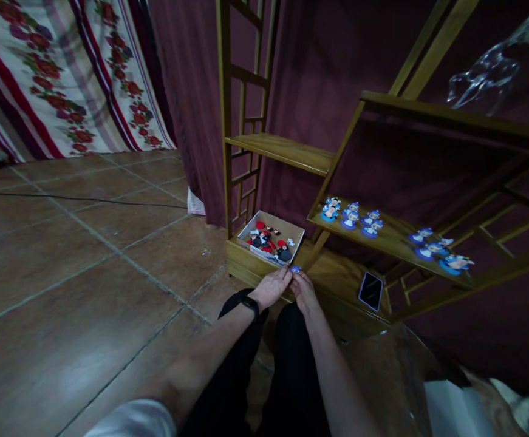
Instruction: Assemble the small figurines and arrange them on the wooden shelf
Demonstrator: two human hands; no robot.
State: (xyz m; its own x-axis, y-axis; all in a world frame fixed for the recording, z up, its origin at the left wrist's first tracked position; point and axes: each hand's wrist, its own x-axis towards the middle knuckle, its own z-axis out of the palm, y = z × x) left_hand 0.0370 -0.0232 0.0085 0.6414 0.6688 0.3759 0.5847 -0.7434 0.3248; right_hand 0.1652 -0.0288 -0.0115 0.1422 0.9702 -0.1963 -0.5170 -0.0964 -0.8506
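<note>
My left hand [272, 287] and my right hand [303, 288] meet in front of the wooden shelf unit [268, 145]. Together their fingertips pinch a small blue figure [296, 269]. Just beyond them a shallow cardboard box [291, 228] rests on the lowest shelf and holds several small red and dark figures [266, 241]. A black band circles my left wrist. Up to the right, several blue and white figures [350, 217] stand in rows on a slanted shelf [394, 243], with more of the same figures [437, 250] further right.
A black phone [370, 291] lies flat on the bottom shelf right of my hands. Dark red curtains hang behind the shelves. Brown floor tiles spread to the left, crossed by a thin cable [77, 198]. A flowered cloth [64, 73] hangs at the far left.
</note>
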